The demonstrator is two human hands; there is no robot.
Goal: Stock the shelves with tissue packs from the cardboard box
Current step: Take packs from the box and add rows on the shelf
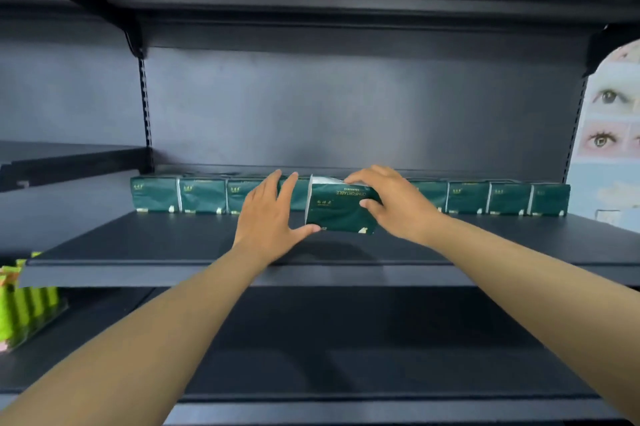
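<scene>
The right hand (391, 205) grasps a dark green plastic-wrapped tissue pack (341, 209), fingers over its top edge and thumb on its front, holding it tilted just above the dark metal shelf (173, 245). The left hand (273, 217) is released, fingers straight, its thumb tip touching the pack's lower left corner. Behind both hands a row of matching green tissue packs (202, 196) lines the shelf's back and runs past each hand, partly hidden by them. Far below left of the left hand sit bright green wrapped rolls (24, 304). Beyond the right hand hangs a poster of eyes (609, 120).
</scene>
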